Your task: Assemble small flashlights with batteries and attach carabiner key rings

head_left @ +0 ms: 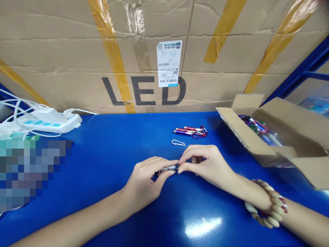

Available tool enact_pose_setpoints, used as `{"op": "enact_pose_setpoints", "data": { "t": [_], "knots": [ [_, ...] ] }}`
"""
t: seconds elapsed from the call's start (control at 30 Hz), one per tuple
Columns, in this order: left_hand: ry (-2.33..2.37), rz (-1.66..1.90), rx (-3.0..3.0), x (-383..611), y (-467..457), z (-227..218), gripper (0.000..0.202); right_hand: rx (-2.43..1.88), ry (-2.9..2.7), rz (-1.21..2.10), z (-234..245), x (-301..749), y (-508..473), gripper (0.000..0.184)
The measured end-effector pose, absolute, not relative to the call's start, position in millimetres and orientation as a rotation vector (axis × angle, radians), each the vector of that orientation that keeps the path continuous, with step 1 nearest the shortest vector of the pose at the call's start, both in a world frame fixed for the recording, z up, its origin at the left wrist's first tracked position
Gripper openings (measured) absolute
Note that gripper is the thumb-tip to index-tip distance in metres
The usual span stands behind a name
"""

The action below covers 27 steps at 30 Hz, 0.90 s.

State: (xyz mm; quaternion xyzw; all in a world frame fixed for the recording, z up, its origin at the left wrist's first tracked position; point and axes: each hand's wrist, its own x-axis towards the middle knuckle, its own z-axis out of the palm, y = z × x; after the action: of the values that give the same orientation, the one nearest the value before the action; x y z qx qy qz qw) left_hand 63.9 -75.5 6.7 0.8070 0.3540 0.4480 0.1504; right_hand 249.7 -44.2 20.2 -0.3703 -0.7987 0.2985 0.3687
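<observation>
My left hand (150, 176) is closed around a small silver keychain flashlight (169, 168), thumb below and fingers above. Most of its left part is hidden by the fingers. At its dark right end, where a small ring seems to sit, my right hand (197, 160) pinches with thumb and forefinger. Just beyond my hands lies a silver carabiner clip (178, 142) by itself on the blue table (102, 164). Farther back, purple and red keychain flashlights (189, 131) lie together, with a red carabiner (199, 135) at their right end.
On the right stands an open cardboard box (239, 132) holding several flashlights and coloured clips. A white power strip (69, 124) with tangled cables sits at the back left. Behind the table rises a large carton (77, 85) marked LED. A pixelated patch covers the left edge.
</observation>
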Motion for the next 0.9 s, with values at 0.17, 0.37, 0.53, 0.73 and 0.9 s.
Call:
{"op": "enact_pose_setpoints", "data": {
  "t": [0.17,0.37,0.53,0.73,0.9],
  "knots": [
    [1.081,1.195,2.265,63.6,-75.9,6.4,0.017,-0.938,-2.053,0.762,20.8,248.6,-43.3,0.031],
    [1.156,1.033,2.096,64.8,-76.6,8.5,0.015,-0.951,-2.094,0.695,20.7,249.8,-42.5,0.028],
    [1.240,0.954,1.841,63.8,-71.4,10.7,0.017,-1.089,-2.227,0.302,14.2,258.2,-33.8,0.027],
    [1.134,0.960,1.464,64.4,-64.1,7.3,0.030,-1.147,-2.474,-0.094,4.0,264.0,-20.3,0.024],
    [1.018,0.949,1.256,67.8,-65.4,7.3,0.038,-1.144,-2.485,-0.026,7.3,264.6,-20.9,0.019]
  ]
}}
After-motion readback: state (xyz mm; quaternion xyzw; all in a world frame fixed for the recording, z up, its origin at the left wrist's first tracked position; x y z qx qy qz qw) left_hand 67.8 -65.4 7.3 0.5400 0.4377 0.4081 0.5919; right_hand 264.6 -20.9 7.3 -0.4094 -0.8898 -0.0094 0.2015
